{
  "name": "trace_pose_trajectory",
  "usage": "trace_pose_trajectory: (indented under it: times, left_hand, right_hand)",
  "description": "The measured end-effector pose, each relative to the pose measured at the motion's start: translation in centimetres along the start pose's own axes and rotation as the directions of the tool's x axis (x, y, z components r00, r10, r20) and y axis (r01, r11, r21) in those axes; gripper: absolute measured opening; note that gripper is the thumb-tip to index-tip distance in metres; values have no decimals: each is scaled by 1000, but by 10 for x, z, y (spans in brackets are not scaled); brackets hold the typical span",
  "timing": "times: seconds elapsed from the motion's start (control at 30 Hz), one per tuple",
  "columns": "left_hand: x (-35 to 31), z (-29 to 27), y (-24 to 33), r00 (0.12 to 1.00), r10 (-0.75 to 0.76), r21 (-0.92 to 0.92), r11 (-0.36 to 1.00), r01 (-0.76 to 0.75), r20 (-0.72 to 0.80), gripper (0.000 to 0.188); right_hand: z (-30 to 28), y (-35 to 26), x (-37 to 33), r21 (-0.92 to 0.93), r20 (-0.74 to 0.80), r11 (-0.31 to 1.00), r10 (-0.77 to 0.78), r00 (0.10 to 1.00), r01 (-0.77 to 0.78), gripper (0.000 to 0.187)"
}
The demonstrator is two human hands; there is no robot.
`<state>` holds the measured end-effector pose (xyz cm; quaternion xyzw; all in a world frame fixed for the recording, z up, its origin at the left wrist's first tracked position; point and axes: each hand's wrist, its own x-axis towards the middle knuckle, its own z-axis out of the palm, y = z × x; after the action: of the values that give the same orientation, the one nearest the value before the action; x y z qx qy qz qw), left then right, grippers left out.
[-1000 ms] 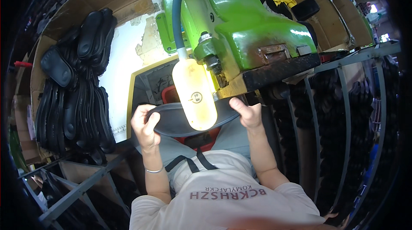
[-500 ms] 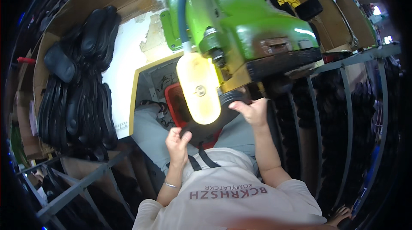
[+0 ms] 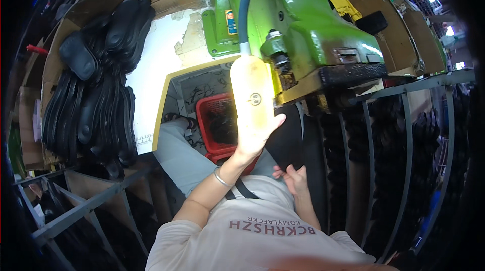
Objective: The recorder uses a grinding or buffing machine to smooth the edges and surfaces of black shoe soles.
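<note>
A flat black piece (image 3: 287, 142), seemingly a shoe sole part, hangs beside the green machine (image 3: 308, 28), over my right thigh. My left hand (image 3: 256, 137) reaches up below the lamp (image 3: 251, 79), its thumb pressed at the piece's upper end. The lamp hides most of that hand's fingers. Lower down, my right hand (image 3: 294, 179) closes its thumb and fingers on the near end of the piece. The lamp is long, oval and lit yellow, on a blue hose, and covers part of the machine's working area.
Left, a cardboard box (image 3: 53, 69) holds stacked black padded pieces (image 3: 121, 33) beside a white tabletop (image 3: 151, 63). Below the yellow-edged opening stands a red bin (image 3: 202, 124) with dark scraps. Metal racks (image 3: 371, 144) with black pieces stand on the right; another metal frame (image 3: 91, 219) is lower left.
My left hand has moved up and right to beneath the lamp. My right hand has dropped from beside the machine head toward my lap. The black piece has swung right, now more upright.
</note>
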<state>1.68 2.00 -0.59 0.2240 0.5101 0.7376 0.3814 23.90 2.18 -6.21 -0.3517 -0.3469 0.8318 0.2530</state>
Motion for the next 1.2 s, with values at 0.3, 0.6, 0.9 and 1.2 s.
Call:
trace_pose_trajectory:
  times: [0.3,0.6,0.9,1.2]
  left_hand:
    - [-20,-35,8,992,100,89,992,-93,-78,28]
    - [-49,-41,70,903,292,880,264,-394,317,65]
    - [-4,-26,69,889,375,714,544,-441,263,23]
    - [-21,-32,42,980,197,642,748,-168,27,9]
  right_hand:
    - [16,-73,0,-164,-29,971,-181,983,174,29]
    - [83,-116,64,-643,485,392,-456,746,658,24]
    - [110,-101,71,-418,126,789,-440,889,450,23]
    - [117,-99,89,-532,223,653,-505,834,538,19]
